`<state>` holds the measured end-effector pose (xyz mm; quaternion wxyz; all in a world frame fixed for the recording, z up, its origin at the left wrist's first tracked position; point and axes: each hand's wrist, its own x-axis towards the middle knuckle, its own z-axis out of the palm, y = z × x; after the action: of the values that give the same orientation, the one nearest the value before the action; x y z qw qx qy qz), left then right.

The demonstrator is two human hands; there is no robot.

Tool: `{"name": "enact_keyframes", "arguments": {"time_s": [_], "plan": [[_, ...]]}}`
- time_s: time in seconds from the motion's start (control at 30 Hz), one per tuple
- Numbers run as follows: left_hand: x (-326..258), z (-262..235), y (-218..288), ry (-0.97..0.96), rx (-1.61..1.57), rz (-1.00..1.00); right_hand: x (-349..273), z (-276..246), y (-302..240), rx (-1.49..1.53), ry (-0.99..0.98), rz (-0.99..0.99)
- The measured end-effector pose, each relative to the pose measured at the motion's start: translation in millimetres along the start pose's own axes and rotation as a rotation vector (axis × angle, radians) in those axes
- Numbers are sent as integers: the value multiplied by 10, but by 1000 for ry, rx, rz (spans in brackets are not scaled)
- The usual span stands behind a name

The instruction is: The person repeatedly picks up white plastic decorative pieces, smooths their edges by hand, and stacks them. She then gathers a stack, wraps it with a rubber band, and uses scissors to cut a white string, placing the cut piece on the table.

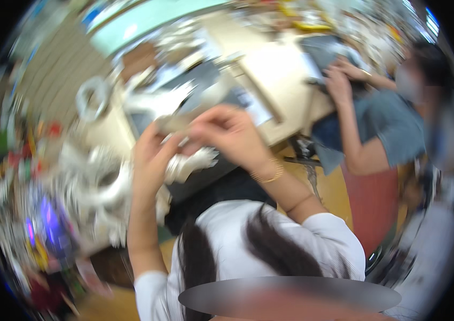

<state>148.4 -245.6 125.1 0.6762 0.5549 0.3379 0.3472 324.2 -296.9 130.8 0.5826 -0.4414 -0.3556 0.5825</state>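
Note:
Both of my hands are raised over the near side of the table, close together and blurred by motion. Between them is a soft-looking grey-beige piece (175, 124), whose kind I cannot make out. My left hand (152, 152) pinches it from the left, thumb toward the middle. My right hand (232, 134), with a gold bracelet at the wrist, closes on its right side with bent fingers. A cream piece with a ragged, finger-like edge (200, 160) shows just under the hands; I cannot tell whether it joins the held piece. Beyond them lies a white piece (157, 101) on a dark mat.
White, glove-like pieces (104, 184) are heaped to my left. A roll of clear tape (93, 99) lies at the table's left edge. A wooden strip (256, 91) crosses the tabletop. On the right, a person in a blue-grey top (393, 128) works with both hands over dark material.

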Motion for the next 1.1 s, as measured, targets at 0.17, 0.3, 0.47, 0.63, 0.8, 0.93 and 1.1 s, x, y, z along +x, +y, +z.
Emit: {"name": "enact_keyframes", "arguments": {"time_s": [0.17, 0.3, 0.47, 0.63, 0.8, 0.93, 1.1], "plan": [[92, 61, 55, -6, 10, -15, -59, -27, -164, -159, 17, -110], [153, 57, 20, 5, 1, 2, -98, -53, -215, -225, 59, -175], [132, 155, 65, 38, -29, 19, -87, -81, -192, -176, 62, -197], [69, 241, 155, 44, -37, 65, -90, -90, -154, -94, 48, -174], [6, 197, 165, -38, -69, 49, -110, -88, -98, 11, 60, -157], [-45, 195, 190, -34, -164, -3, -100, -44, -106, -160, 96, -170], [-74, 190, 229, -15, -150, -19, -93, 34, -138, -169, 80, -171]]}}
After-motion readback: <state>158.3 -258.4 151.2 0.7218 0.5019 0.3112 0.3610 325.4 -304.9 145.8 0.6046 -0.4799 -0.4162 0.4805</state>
